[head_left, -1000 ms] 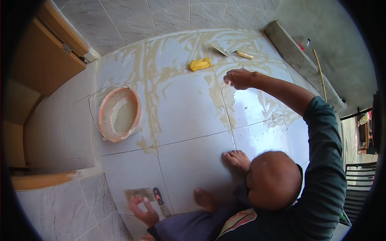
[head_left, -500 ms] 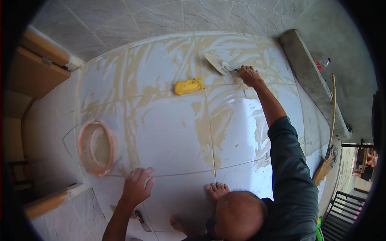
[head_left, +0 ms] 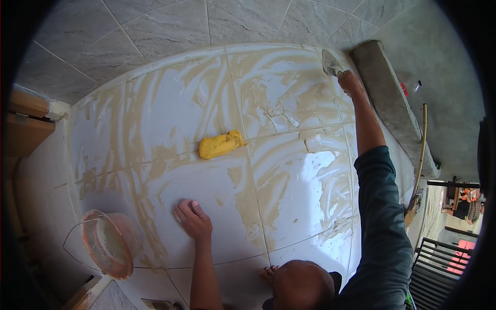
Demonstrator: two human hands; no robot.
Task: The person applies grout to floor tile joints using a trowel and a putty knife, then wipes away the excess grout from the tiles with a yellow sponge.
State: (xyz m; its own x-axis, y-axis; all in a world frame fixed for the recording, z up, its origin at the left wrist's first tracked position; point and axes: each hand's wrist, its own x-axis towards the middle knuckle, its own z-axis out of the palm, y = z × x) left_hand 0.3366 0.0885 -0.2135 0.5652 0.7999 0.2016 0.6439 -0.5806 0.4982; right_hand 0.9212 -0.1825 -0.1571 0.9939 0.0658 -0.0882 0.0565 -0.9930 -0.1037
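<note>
My right hand [head_left: 351,84], stretched out to the far right, grips a trowel [head_left: 330,63] by its handle. The flat metal blade is close to the far edge of the tiled floor, by the wall. My left hand [head_left: 194,219] rests on a pale tile [head_left: 206,191] at the near left, holding nothing, its fingers slightly bent. Between the hands lies a lumpy yellow sponge [head_left: 222,144], touched by neither. Beige grout paste [head_left: 279,111] is smeared in streaks over tiles and joints. A pinkish bucket [head_left: 108,243] with a wire handle stands left of my left hand, pale residue inside.
A grey concrete ledge [head_left: 385,88] borders the right side, with a clear bottle [head_left: 413,88] beyond it. A broom with a yellow stick [head_left: 423,137] leans there. Black metal bars [head_left: 439,266] stand lower right. Marbled wall tiles [head_left: 248,23] rise behind. A person [head_left: 470,206] is far right.
My right hand has carried the trowel farther out and right, toward the ledge. My left hand has moved forward and come down onto the floor. The view has shifted.
</note>
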